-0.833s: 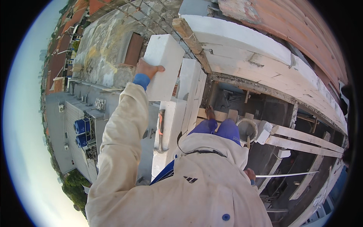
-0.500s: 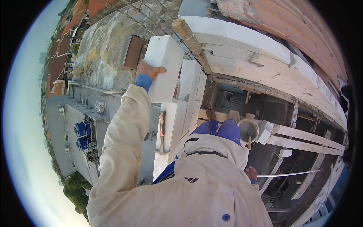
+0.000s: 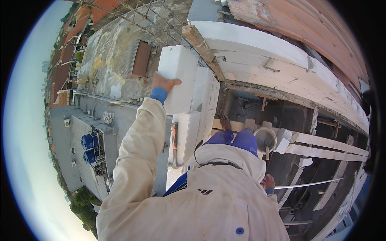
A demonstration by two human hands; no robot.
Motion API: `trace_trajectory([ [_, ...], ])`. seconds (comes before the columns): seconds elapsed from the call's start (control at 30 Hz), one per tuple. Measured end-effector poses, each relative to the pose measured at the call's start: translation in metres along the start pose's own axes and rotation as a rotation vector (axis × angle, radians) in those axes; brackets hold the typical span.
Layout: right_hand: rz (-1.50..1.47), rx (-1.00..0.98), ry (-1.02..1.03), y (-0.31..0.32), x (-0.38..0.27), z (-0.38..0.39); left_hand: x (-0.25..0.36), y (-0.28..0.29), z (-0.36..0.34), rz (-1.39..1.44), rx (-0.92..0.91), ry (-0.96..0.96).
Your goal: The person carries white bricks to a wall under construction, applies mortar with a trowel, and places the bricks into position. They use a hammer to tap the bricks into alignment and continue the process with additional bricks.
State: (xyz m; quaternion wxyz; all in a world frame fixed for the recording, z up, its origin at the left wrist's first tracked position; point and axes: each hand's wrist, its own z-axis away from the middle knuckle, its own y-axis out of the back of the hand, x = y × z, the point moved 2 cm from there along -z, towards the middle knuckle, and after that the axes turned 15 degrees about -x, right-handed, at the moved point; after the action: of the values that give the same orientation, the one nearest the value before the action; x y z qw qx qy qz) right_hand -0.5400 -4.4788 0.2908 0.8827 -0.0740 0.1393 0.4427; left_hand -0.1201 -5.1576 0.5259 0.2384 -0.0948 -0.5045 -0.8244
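Note:
My left hand (image 3: 164, 83) grips the left side of a white lightweight concrete block (image 3: 181, 80), thumb on the near face, fingers over the far edge. The block stands at the top of a narrow white block wall (image 3: 207, 90), close beside its neighbouring block; whether it bears its full weight there I cannot tell. Nearer me, a hammer (image 3: 174, 142) with an orange-and-black handle lies on the wall top. My right hand (image 3: 268, 182) is low at my right side, partly hidden by my jacket, fingers curled. A thin white rod (image 3: 309, 184) extends from beside it; I cannot tell whether I hold it.
My bare foot (image 3: 226, 122) is on a wooden plank (image 3: 237, 125). A bucket (image 3: 265, 139) of grey mix stands right of my legs. White-coated beams (image 3: 327, 154) cross a deep opening. Left of the wall is a drop to lower roofs. A timber post (image 3: 203, 52) rises beyond the block.
My left hand has moved the block slightly right and toward me, closing the gap beside the neighbouring block. The view has shifted a little. My right hand stays at my side.

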Motion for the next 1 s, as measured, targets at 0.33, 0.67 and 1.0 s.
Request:
trace_trajectory([
  [0.33, 0.03, -0.041, -0.017, -0.006, 0.014, 0.021, -0.006, -0.012, 0.0, 0.005, 0.089, -0.039],
  [0.67, 0.058, 0.032, -0.015, 0.005, -0.033, 0.01, 0.041, 0.094, 0.123, 0.078, 0.117, -0.21],
  [1.0, 0.128, -0.023, 0.025, -0.018, -0.043, 0.007, 0.098, 0.098, 0.248, -0.061, -0.134, -0.345],
])
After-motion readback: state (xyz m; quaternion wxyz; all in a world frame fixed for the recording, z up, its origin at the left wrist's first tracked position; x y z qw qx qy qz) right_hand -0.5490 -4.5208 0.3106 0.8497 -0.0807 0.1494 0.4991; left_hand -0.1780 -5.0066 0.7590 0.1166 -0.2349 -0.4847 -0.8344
